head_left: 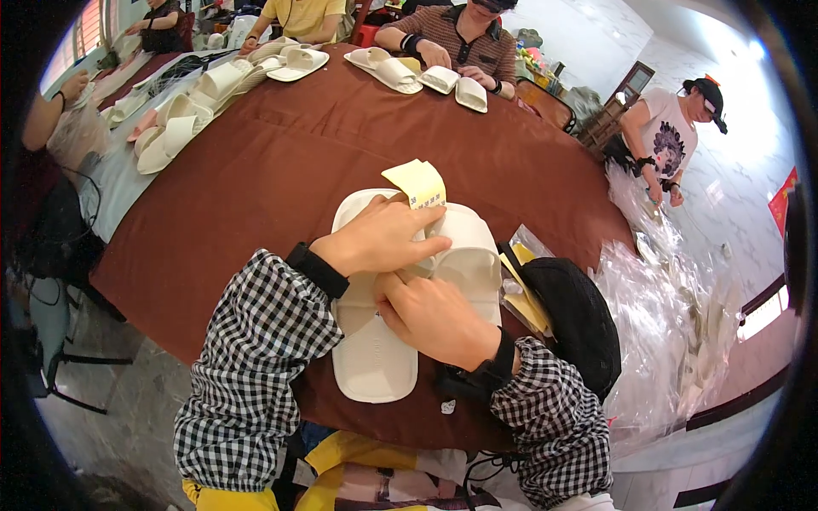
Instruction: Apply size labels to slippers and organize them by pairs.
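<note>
A pair of white slide slippers lies side by side before me, the left slipper (pixel 375 368) and the right slipper (pixel 470 247). My left hand (pixel 379 234) reaches over their straps, its fingers closed on a strip of yellow label paper (pixel 419 182) with small printed stickers. The strip curls up past the toe ends. Just below, my right hand (pixel 443 319) is closed, with curled fingers against the strap area between the two slippers. Its fingertips are partly hidden, so whatever they may pinch does not show.
Right of the slippers sit a black bag (pixel 573 319) and yellow packets (pixel 527 294). Clear plastic bags (pixel 665 332) hang at the table's right edge. More slippers (pixel 175 128) line the far left of the brown tablecloth (pixel 281 170). Several people work around the table.
</note>
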`<act>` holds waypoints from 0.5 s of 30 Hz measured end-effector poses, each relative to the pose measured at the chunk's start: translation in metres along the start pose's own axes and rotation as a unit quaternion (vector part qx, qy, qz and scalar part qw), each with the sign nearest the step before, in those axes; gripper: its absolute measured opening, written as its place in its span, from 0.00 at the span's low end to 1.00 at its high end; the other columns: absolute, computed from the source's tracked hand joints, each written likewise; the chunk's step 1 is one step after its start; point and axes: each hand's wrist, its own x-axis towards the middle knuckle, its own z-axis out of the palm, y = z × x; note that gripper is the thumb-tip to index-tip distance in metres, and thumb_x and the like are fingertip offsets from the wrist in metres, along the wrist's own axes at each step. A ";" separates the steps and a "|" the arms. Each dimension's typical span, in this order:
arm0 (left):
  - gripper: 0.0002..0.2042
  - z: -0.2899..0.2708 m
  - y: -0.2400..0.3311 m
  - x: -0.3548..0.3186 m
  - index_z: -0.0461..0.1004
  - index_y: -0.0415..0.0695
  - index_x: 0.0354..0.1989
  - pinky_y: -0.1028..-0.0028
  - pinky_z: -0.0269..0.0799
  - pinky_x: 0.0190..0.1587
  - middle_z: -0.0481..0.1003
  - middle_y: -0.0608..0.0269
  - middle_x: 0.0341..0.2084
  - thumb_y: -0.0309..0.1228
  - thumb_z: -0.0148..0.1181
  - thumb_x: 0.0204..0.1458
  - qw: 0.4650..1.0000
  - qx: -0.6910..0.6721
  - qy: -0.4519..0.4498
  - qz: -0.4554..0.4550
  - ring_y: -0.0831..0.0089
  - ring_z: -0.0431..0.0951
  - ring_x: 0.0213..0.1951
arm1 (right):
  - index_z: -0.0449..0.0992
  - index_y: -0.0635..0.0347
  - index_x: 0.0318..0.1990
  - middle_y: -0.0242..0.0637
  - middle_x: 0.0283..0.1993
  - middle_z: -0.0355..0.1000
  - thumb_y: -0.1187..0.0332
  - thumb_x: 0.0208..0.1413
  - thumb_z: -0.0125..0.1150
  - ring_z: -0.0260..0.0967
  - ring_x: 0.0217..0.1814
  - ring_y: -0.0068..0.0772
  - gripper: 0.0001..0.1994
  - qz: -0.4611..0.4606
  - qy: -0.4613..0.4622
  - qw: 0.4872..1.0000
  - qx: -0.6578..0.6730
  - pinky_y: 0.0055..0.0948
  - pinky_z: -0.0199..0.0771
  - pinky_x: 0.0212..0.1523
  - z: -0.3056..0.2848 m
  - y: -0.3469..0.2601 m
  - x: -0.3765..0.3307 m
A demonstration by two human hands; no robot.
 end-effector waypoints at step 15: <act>0.24 -0.004 0.001 -0.003 0.73 0.40 0.54 0.54 0.66 0.55 0.77 0.42 0.44 0.47 0.52 0.59 1.000 -0.007 0.003 0.015 0.47 0.75 0.50 | 0.74 0.56 0.58 0.37 0.47 0.69 0.82 0.49 0.54 0.73 0.36 0.40 0.26 -0.133 0.024 0.990 -0.029 0.35 0.76 0.37 -0.011 0.002 -0.039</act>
